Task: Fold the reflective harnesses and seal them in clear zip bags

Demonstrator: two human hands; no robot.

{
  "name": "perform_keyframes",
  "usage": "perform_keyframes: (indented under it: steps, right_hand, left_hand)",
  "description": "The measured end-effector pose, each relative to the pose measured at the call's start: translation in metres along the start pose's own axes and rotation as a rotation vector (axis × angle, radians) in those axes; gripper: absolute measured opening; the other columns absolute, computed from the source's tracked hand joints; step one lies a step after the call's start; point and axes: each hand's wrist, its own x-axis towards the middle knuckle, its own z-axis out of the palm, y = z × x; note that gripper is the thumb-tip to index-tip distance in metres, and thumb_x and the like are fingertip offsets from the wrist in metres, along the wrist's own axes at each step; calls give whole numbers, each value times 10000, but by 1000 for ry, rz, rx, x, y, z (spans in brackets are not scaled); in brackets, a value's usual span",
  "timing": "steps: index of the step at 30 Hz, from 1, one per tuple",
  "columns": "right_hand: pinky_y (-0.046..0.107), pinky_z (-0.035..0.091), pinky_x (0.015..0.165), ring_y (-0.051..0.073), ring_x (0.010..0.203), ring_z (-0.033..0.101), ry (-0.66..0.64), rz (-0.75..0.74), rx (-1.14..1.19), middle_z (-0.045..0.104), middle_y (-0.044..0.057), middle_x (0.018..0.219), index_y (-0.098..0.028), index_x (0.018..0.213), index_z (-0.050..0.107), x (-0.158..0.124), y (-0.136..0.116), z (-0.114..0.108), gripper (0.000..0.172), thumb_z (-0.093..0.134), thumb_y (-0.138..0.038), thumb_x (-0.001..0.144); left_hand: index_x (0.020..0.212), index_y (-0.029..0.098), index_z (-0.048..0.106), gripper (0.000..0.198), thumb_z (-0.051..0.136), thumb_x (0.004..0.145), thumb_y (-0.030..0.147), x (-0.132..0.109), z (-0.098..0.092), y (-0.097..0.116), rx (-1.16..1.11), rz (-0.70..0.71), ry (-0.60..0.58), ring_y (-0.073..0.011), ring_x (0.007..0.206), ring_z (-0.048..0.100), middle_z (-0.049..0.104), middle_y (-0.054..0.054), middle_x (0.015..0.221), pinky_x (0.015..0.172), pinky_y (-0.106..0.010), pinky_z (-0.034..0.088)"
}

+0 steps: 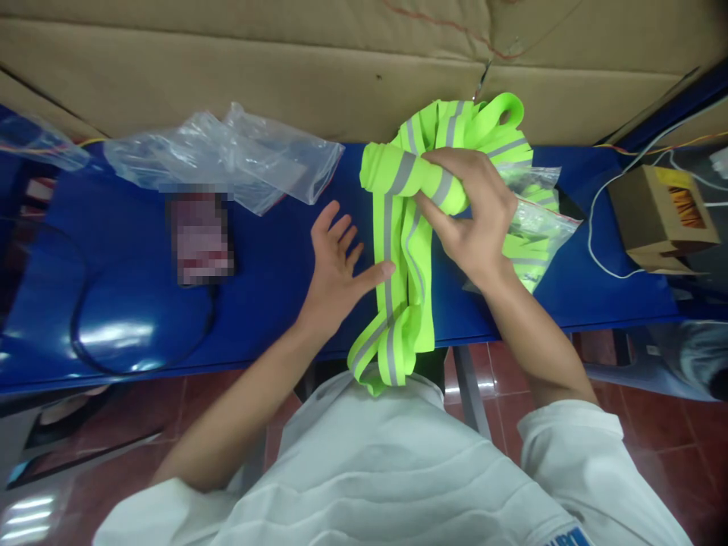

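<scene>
My right hand (478,208) is wrapped round a bunched part of a neon yellow-green reflective strap (409,178) with a grey stripe. From there the strap hangs in loops over the table's front edge, down against my shirt. My left hand (341,277) is open with fingers spread, its thumb at the hanging length of strap. More of the same strapping (455,125) lies heaped behind my right hand. To the right of that hand, a clear plastic bag (546,220) holds further yellow-green pieces.
On the blue table (273,288) lie clear plastic bags (227,152) at the back left and a phone-like device (202,235) with a black cable. An opened cardboard box (663,216) and a white cable (591,220) are at the right. Cardboard sheeting (255,83) stands behind.
</scene>
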Motion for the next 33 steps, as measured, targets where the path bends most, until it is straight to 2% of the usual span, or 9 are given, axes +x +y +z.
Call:
perform_keyframes:
  steps: [3,7,10,14,17,22,26,30,33]
  right_hand:
    - [465,591,1101,285,1246,692,82,-39,8,738,84,1284,-298,1290,677,3,-5,-4,341,524,-516,1078]
    - [507,548,1172,321,1383,616,-26,2,-67,689,64,1412,-373,1415,631,2,-10,-11,374,549,-472,1064]
    - [478,565,1148,313,1410,602,-64,-61,-109,682,54,1432,-388,1461,608,0,-9,-9,410,575,-432,1055]
    - [359,629,959,227,1180,735,95,-375,-86,743,13,1320,-372,1404,643,-2,3,4,353,605,-310,1059]
    - [371,623,943,229,1168,740,36,-489,-76,734,-2,1341,-368,1374,667,-3,15,12,323,577,-290,1074]
    - [414,598,1022,251,1245,704,-93,-463,-127,721,7,1373,-343,1293,709,-4,24,21,310,526,-209,1080]
    - [438,566,1109,260,1327,651,-192,-467,-143,684,16,1436,-354,1348,670,-5,13,26,378,556,-146,1053]
    - [569,437,1264,322,1586,394,-474,-395,-16,465,105,1655,-284,1600,453,-4,-7,16,595,455,-84,1039]
    - [604,382,1298,339,1657,256,-609,-267,165,268,102,1765,-310,1702,265,3,-11,1,667,459,-209,1072]
  left_hand:
    - [1560,322,393,1053,945,699,574,30,3,9,-255,-131,-208,-361,1455,557,608,-128,1504,1205,-519,471]
    - [1179,178,743,623,991,668,432,38,18,17,-327,-258,-322,-353,1173,740,795,-105,1175,1073,-477,570]
    - [1152,163,767,495,959,727,328,27,29,13,-468,-427,-404,-328,1078,778,814,-114,1142,997,-466,610]
    - [1104,150,756,404,916,806,370,11,30,9,-602,-643,-520,-277,913,801,824,-119,1026,838,-419,658]
    - [1098,151,754,399,924,806,365,13,18,12,-553,-637,-476,-215,780,784,817,-82,916,749,-341,651]
    - [1176,165,751,502,969,745,303,28,-9,19,-484,-635,-484,-208,789,784,825,-97,993,733,-307,643]
    - [1134,157,751,603,955,714,539,30,-18,18,-593,-599,-502,-244,842,795,820,-117,1022,745,-325,663]
    - [1087,152,744,570,853,805,636,34,-23,16,-526,-546,-306,-195,752,772,808,-86,951,674,-276,649]
    - [1119,162,738,529,873,815,573,40,-30,13,-465,-505,-275,-189,743,761,807,-83,981,653,-287,655]
